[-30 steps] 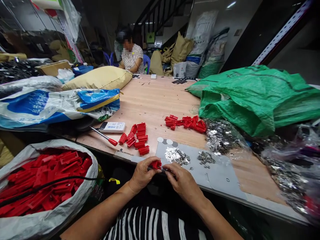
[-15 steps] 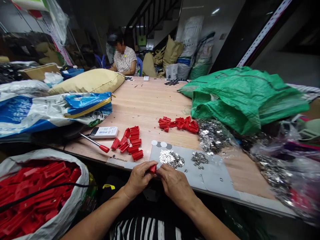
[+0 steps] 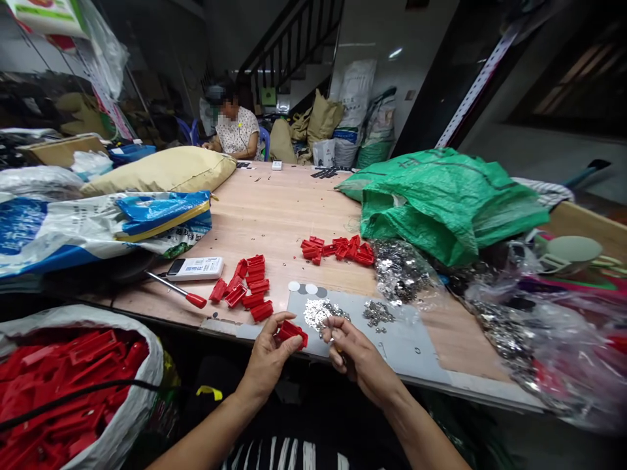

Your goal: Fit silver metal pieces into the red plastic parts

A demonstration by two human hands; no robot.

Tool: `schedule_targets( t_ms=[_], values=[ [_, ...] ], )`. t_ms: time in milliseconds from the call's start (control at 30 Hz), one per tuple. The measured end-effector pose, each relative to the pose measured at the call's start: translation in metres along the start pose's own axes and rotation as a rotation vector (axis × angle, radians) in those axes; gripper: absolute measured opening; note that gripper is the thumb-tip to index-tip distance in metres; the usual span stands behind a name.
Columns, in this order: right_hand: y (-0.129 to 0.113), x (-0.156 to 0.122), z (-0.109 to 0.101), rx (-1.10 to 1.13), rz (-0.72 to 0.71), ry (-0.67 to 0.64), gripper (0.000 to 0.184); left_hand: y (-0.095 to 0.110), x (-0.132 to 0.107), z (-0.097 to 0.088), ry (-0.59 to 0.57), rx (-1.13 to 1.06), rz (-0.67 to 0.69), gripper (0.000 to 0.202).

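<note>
My left hand (image 3: 267, 358) grips a red plastic housing (image 3: 292, 334) between thumb and fingers, above the table's front edge. To its right, my right hand (image 3: 360, 352) is closed in a pinch at the near side of a pile of small shiny metal pieces (image 3: 321, 312). Whatever lies between its fingertips is too small to make out; a bit of yellow shows under its curled fingers. Several red housings (image 3: 255, 281) lie in rows beyond my left hand. A second heap of metal pieces (image 3: 378, 313) rests on the grey mat (image 3: 411, 346).
More red housings (image 3: 343, 248) lie mid-table. An open sack (image 3: 151, 346) of red parts stands at left, near a red-tipped metal rod (image 3: 196, 300) and a white box (image 3: 198, 267). At right are a green sack (image 3: 441, 202) and bags of metal pieces (image 3: 401, 271). A person (image 3: 238, 134) sits opposite.
My hands have come apart. The left keeps the red housing, now more fully visible, while the right has moved to the metal pile's near edge. The camera view has shifted slightly.
</note>
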State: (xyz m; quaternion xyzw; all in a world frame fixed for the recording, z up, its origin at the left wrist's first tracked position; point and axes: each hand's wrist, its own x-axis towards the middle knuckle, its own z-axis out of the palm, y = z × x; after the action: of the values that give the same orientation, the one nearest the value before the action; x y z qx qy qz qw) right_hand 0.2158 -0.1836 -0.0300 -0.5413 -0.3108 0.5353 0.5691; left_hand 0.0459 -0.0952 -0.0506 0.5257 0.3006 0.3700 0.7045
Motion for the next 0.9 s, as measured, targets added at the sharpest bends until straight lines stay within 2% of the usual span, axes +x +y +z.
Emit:
schedule_targets(
  t_ms=[67, 133, 367, 533, 700, 900],
  values=[
    [0.0, 0.003, 0.002, 0.307, 0.061, 0.01, 0.029, 0.004, -0.002, 0.004, 0.015, -0.125, -0.072, 0.029],
    [0.0, 0.006, 0.001, 0.498, 0.091, 0.042, 0.029, 0.008, -0.005, 0.005, 0.051, -0.19, -0.117, 0.027],
    [-0.001, 0.012, -0.013, 0.755, 0.097, 0.151, 0.024, 0.011, -0.01, 0.006, 0.092, -0.275, -0.176, 0.026],
    [-0.006, 0.014, -0.019, 0.756, 0.058, 0.221, 0.021, 0.005, -0.01, 0.002, 0.1, -0.298, -0.204, 0.024],
    [-0.005, 0.015, -0.017, 0.636, -0.007, 0.272, 0.031, 0.005, -0.008, 0.002, 0.074, -0.329, -0.222, 0.023],
    [-0.004, 0.009, -0.007, 0.471, -0.024, 0.214, 0.033, 0.016, -0.006, 0.008, 0.03, -0.472, -0.295, 0.023]
  ],
)
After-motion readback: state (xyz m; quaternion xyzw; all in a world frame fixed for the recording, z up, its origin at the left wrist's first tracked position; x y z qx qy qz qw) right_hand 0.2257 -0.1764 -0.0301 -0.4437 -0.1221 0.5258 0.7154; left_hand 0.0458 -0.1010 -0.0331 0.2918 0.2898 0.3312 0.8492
